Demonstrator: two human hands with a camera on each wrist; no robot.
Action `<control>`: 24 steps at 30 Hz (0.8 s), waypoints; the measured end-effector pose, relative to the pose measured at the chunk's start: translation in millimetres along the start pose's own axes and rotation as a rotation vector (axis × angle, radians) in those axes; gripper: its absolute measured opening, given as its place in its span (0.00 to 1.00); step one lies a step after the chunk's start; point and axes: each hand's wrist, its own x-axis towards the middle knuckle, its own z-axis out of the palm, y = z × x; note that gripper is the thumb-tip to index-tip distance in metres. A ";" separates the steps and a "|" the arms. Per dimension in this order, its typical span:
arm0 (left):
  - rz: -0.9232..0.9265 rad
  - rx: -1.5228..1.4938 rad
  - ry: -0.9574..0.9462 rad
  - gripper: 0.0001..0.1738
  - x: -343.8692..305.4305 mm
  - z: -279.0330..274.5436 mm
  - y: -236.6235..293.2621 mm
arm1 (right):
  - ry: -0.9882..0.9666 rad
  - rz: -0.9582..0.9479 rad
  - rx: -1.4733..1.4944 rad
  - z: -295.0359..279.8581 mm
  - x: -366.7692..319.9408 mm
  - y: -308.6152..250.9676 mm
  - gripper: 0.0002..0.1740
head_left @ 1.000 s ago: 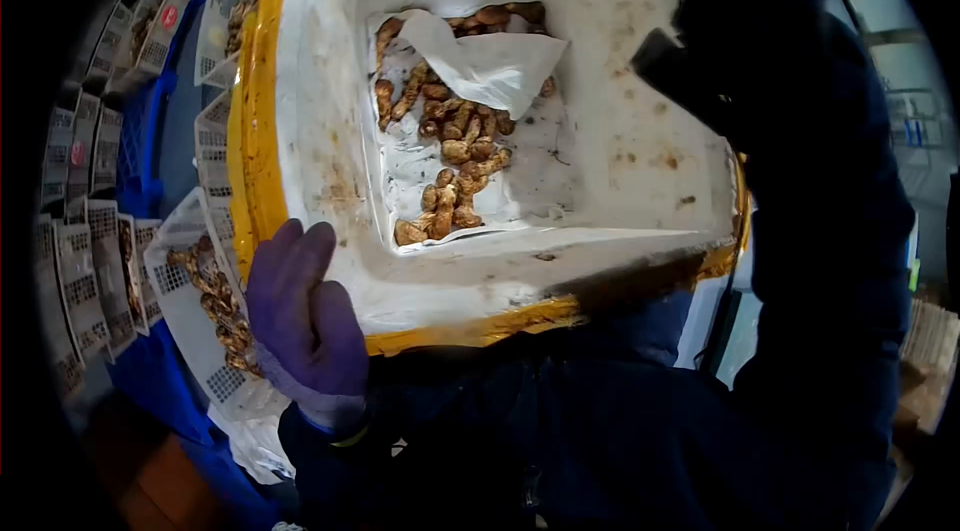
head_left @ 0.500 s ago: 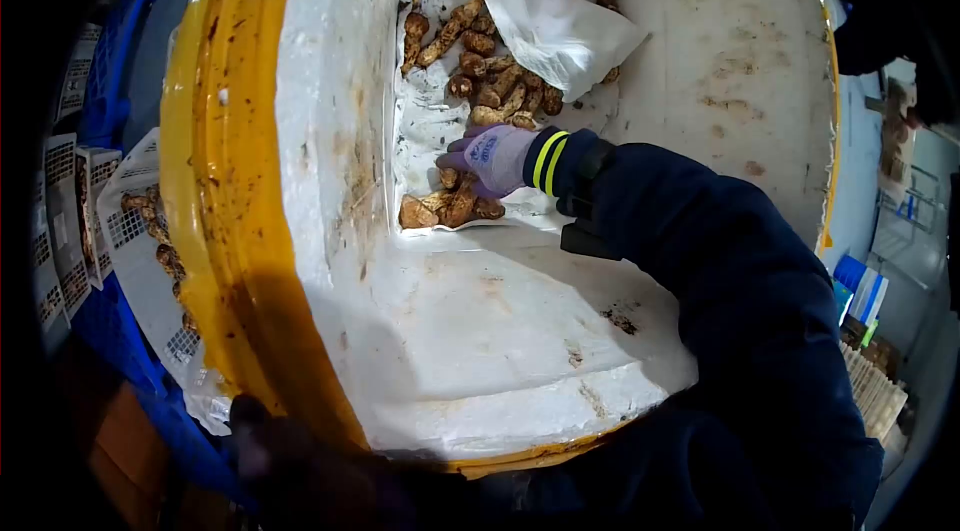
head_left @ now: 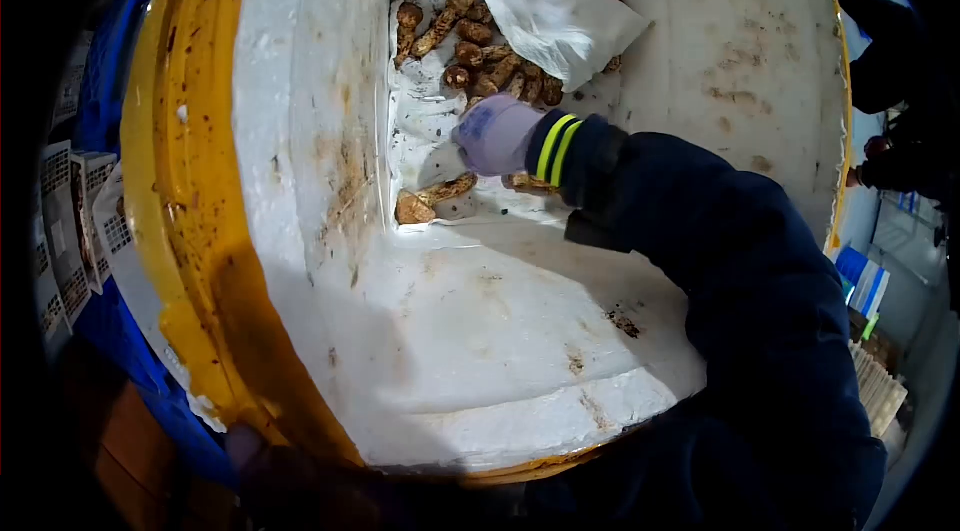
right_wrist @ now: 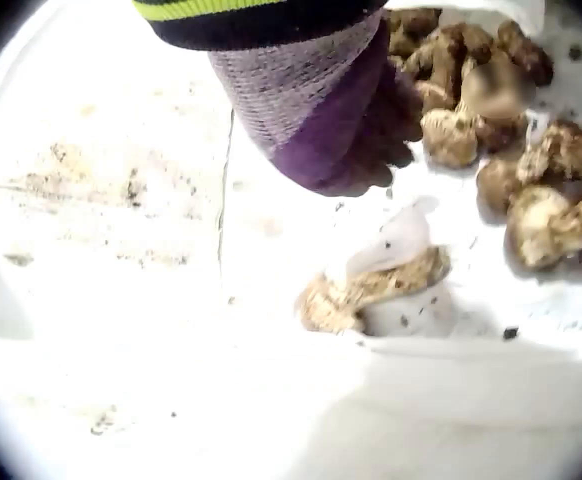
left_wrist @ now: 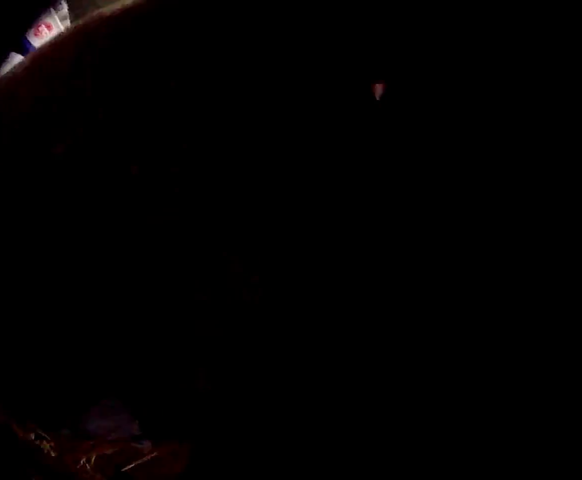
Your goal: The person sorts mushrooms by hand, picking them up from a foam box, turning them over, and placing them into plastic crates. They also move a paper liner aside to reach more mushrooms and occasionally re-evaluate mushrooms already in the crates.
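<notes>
My right hand (head_left: 497,136), in a purple glove, reaches into a white foam box (head_left: 490,321). It is low over the paper lining, beside a pile of brown mushrooms (head_left: 495,66). In the right wrist view its fingers (right_wrist: 396,120) bend toward the mushrooms; the inside of the hand is hidden. A single mushroom (right_wrist: 371,290) lies apart from the pile on the lining, just below the hand. White paper (head_left: 560,26) covers some of the pile. My left hand (head_left: 250,449) is a dark shape at the box's yellow-taped rim (head_left: 235,321), its fingers mostly in shadow.
Yellow tape (head_left: 165,131) runs along the thick left edge of the box. Beyond it, white plastic baskets (head_left: 75,221) stand by blue crates (head_left: 115,331). At the far right is a dark-clothed person (head_left: 900,131). The left wrist view is almost wholly black.
My right hand has come down from above the box into it, then shifted slightly toward the pile. Fewer mushrooms lie in the small near group. The left hand has dropped into shadow.
</notes>
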 end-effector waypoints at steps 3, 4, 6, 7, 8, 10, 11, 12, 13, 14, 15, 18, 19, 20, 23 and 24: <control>0.175 0.293 0.034 0.24 1.7 -3.4 -12.3 | 0.133 -0.107 -0.055 45.4 19.1 -30.9 0.23; 0.203 0.320 0.039 0.24 1.8 -4.0 -14.5 | 0.247 -0.126 -0.089 53.4 18.3 -35.3 0.23; 0.237 0.339 0.047 0.23 3.3 -4.8 -18.2 | 0.160 -0.107 0.026 65.2 29.8 -12.1 0.26; 0.246 0.349 0.056 0.23 3.5 -4.6 -18.8 | 0.160 -0.082 -0.033 69.2 28.7 -14.1 0.25; 0.250 0.364 0.053 0.23 2.5 -5.1 -20.0 | 0.164 -0.067 -0.100 70.8 31.8 -16.1 0.25; 0.282 0.374 0.053 0.22 2.6 -5.2 -20.8 | 0.234 -0.146 -0.074 71.2 28.0 -15.0 0.22; 0.293 0.375 0.054 0.22 2.3 -5.0 -20.5 | 0.207 -0.185 -0.074 71.8 26.1 -15.2 0.23; 0.294 0.379 0.056 0.22 2.3 -4.8 -21.0 | 0.183 -0.223 -0.082 66.6 24.6 -15.9 0.24; 0.298 0.380 0.060 0.22 1.8 -4.9 -21.0 | 0.217 -0.266 -0.121 64.3 22.8 -20.2 0.23; 0.303 0.380 0.061 0.22 1.5 -5.1 -20.7 | 0.218 -0.256 -0.118 61.3 20.8 -23.2 0.24; 0.304 0.376 0.069 0.21 1.4 -5.4 -21.0 | 0.220 -0.291 -0.108 60.3 22.5 -22.5 0.24; 0.313 0.379 0.097 0.21 3.7 -6.2 -21.0 | 0.209 -0.337 -0.085 62.6 27.8 -24.4 0.24; 0.321 0.377 0.103 0.21 4.8 -7.5 -22.2 | 0.211 -0.344 -0.082 65.7 30.3 -23.2 0.23; 0.327 0.368 0.117 0.21 6.3 -7.8 -22.7 | 0.214 -0.349 -0.083 67.6 32.6 -21.7 0.23; 0.329 0.360 0.045 0.22 6.2 -15.1 -21.4 | 0.013 -0.238 0.058 50.0 28.8 -24.7 0.25; 0.330 0.363 0.053 0.22 6.3 -14.2 -20.8 | -0.041 -0.199 0.118 45.8 29.5 -23.4 0.26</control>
